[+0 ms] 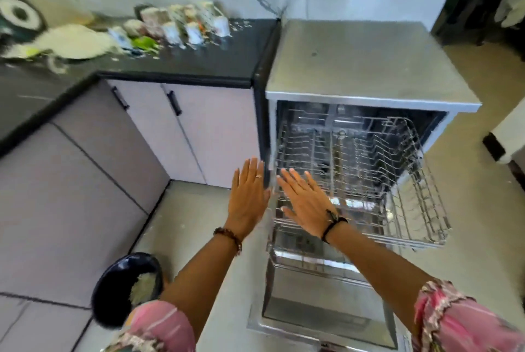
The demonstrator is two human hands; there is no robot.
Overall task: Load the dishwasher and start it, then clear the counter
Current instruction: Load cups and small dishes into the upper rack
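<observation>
Steel-topped and standing at the end of a black counter (181,67), the dishwasher (366,67) is open, its door (326,314) dropped flat and its wire racks (397,181) pulled out with nothing loaded in them. Both hands reach toward the rack's near-left corner: the left hand (248,195) and the right hand (305,202) are flat, fingers straight, grasping nothing. Blurred glasses (184,28) and a pale plate (76,42) crowd the counter. A dark bowl (122,286) shows low beside the left arm.
</observation>
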